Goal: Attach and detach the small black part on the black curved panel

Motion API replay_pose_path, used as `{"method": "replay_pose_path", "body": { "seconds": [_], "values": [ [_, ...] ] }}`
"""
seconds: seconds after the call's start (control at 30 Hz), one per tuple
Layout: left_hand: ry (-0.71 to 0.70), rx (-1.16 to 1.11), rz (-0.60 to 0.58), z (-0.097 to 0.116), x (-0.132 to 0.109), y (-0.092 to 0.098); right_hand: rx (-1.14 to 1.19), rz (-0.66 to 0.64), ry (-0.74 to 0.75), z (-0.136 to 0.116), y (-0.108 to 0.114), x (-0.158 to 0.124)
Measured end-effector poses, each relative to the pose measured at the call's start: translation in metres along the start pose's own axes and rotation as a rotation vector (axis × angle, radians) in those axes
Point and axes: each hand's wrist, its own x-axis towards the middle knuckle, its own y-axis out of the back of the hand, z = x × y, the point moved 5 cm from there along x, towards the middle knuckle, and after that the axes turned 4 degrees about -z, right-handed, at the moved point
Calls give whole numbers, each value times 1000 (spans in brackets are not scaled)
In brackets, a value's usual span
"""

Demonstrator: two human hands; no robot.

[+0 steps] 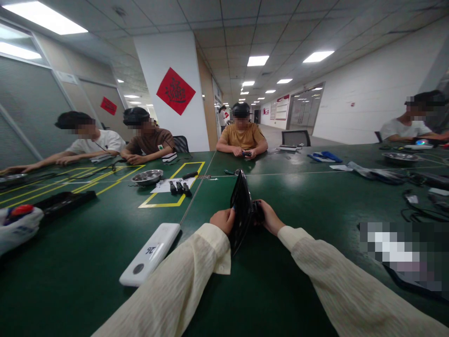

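A flat black panel stands on edge above the green table, seen nearly side-on. My left hand grips its left face, thumb against it and the other fingers curled. On the panel's right side, my right hand is closed around a small black object, close against the panel; its exact shape is hard to make out. A white power bank marked 26 lies to the left of my left forearm.
A metal bowl and black cylindrical parts sit ahead on the left. At far left are a black tray and plastic bag. Cables lie right. Several people sit around the table.
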Motion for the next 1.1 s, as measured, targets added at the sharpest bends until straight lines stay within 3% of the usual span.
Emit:
{"method": "replay_pose_path", "body": {
  "seconds": [0.23,0.67,1.1],
  "values": [
    [69,-34,63,-8,3,-2,-25,-10,0,4,4,3],
    [41,67,31,1,-3,1,-15,-7,0,7,6,5],
    [-14,19,30,1,0,3,-16,-15,0,6,5,4]
  ]
}}
